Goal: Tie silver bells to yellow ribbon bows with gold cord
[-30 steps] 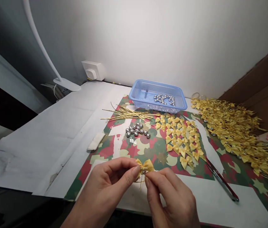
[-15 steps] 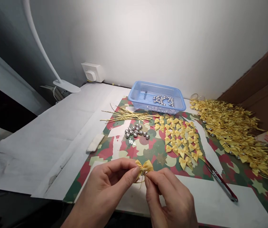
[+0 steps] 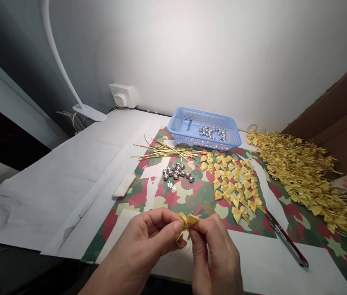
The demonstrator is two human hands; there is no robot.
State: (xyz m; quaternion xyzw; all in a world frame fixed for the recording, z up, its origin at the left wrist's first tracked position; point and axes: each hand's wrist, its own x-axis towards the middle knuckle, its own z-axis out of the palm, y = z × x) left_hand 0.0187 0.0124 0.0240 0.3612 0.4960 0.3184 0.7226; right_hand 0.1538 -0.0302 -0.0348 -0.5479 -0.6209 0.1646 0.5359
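Desk: white-covered desk (image 3: 53, 184) set against a pale wall, with a sheet of red, green and cream wrapping paper (image 3: 198, 196) spread over its middle and right.
Left hand: the left hand (image 3: 148, 241) is at the near edge, its fingers (image 3: 170, 229) closed on the left side of a small yellow bow (image 3: 188, 220), thumb and forefinger pinched tight.
Right hand: the right hand (image 3: 216, 250) meets it from the other side, fingers (image 3: 198, 237) pinched shut on the same bow; the two hands touch at the fingertips.
Bow: held between both hands just above the near part of the wrapping paper, a thin gold strand hanging below it.
Loose bows: rows of flat yellow bows (image 3: 234, 180) lie on the paper beyond the hands.
Bow pile: a large heap of bows with gold tails (image 3: 302, 172) runs along the right side.
Silver beads: a small cluster (image 3: 178, 172) sits on the paper left of the loose bows.
Gold wires: a bundle of thin gold wires (image 3: 167, 150) lies behind the bead cluster.
Basket: a blue mesh basket (image 3: 176, 123) near the wall holds more silver beads (image 3: 212, 132).
Tool: a red-handled tool (image 3: 286, 241) lies on the paper to the right of the hands; its type is unclear.
Far left: a white lamp base (image 3: 89, 112), a wall socket (image 3: 123, 95) and a small white pad (image 3: 124, 185).
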